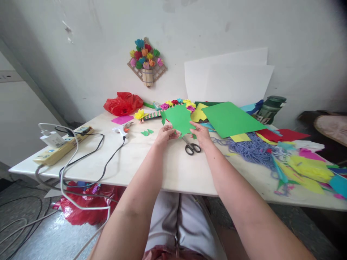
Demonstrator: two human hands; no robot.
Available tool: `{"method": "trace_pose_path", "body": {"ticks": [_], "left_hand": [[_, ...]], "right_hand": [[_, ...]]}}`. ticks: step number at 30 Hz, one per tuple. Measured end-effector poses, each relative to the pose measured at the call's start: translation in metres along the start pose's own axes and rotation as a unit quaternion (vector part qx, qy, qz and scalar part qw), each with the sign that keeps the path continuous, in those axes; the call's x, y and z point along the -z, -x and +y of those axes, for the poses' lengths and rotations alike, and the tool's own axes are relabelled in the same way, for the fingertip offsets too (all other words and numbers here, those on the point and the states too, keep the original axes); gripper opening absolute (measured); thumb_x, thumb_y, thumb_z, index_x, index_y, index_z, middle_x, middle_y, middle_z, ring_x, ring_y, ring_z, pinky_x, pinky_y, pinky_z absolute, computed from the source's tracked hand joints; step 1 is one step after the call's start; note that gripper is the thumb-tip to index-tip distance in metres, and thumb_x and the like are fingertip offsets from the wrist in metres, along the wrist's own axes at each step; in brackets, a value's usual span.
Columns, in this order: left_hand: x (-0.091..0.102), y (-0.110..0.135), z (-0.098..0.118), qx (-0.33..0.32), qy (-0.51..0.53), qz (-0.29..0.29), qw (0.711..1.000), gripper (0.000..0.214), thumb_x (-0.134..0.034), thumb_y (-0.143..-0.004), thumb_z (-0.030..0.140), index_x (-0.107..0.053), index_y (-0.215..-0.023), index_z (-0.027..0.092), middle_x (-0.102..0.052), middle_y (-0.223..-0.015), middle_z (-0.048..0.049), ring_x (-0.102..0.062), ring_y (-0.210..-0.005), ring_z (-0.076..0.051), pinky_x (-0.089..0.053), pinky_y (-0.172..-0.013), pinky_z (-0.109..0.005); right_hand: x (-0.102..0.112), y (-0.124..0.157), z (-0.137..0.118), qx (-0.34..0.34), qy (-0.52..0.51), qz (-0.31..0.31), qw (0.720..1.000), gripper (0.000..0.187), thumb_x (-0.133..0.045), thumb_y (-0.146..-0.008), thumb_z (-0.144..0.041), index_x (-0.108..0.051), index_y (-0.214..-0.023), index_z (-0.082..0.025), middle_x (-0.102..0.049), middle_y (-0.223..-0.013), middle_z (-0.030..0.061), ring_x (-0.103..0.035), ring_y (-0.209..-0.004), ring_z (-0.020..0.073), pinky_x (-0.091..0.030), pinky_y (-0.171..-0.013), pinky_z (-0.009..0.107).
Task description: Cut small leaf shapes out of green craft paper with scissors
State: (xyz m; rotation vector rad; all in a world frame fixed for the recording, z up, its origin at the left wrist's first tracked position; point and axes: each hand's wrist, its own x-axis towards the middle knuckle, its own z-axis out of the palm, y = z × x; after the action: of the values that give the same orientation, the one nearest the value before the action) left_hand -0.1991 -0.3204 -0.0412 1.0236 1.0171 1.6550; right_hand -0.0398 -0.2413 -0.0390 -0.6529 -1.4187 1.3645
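A green sheet of paper (179, 117) with cut, uneven edges is held up over the table. My left hand (167, 134) pinches its lower left edge, and my right hand (200, 133) grips its lower right edge. Just below the paper lie scissors (193, 148) with black handles, their blades partly hidden under it. Small green leaf-shaped cutouts (146, 132) rest on the table left of my left hand. Behind the paper, partly covered, is a craft piece (154, 115) trimmed with colourful paper flowers.
A hot glue gun (123, 129) and a power strip (65, 144) with trailing cables are on the left. Purple yarn (252, 150), a large green sheet (233, 118) and coloured paper scraps crowd the right. Red plastic bags (123, 104) sit at the back left and hang below the table.
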Motion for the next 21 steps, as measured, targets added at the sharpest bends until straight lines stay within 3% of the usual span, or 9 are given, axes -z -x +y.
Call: {"method": "trace_pose_path", "body": {"ticks": [6, 17, 21], "left_hand": [[-0.0005, 0.0013, 0.0013, 0.003, 0.002, -0.003, 1.0, 0.028, -0.064, -0.067, 0.035, -0.044, -0.07, 0.016, -0.064, -0.062, -0.0057, -0.06, -0.051, -0.014, -0.048, -0.052, -0.026], [-0.0023, 0.0033, 0.001, 0.001, -0.015, 0.013, 1.0, 0.03, -0.068, -0.065, 0.036, -0.046, -0.066, 0.016, -0.059, -0.05, -0.002, -0.053, -0.041, -0.011, -0.044, -0.043, -0.022], [-0.0036, 0.0026, 0.0012, -0.007, -0.027, 0.023, 0.999, 0.029, -0.069, -0.065, 0.036, -0.048, -0.069, 0.015, -0.061, -0.053, -0.0023, -0.054, -0.041, -0.01, -0.044, -0.043, -0.021]], "right_hand": [[-0.0006, 0.0006, -0.0003, 0.002, 0.003, -0.016, 1.0, 0.048, -0.064, -0.055, -0.017, -0.064, -0.104, -0.017, -0.055, -0.064, -0.005, -0.045, -0.045, 0.0043, -0.037, -0.039, 0.018], [0.0, 0.0022, -0.0012, -0.002, 0.013, -0.057, 0.998, 0.044, -0.066, -0.057, -0.018, -0.065, -0.101, -0.018, -0.058, -0.071, -0.0028, -0.043, -0.045, 0.0037, -0.038, -0.039, 0.017], [-0.0023, 0.0025, -0.0012, 0.005, 0.036, -0.051, 0.998, 0.049, -0.064, -0.059, -0.022, -0.062, -0.107, -0.018, -0.059, -0.077, -0.0009, -0.047, -0.052, 0.0059, -0.045, -0.048, 0.021]]}}
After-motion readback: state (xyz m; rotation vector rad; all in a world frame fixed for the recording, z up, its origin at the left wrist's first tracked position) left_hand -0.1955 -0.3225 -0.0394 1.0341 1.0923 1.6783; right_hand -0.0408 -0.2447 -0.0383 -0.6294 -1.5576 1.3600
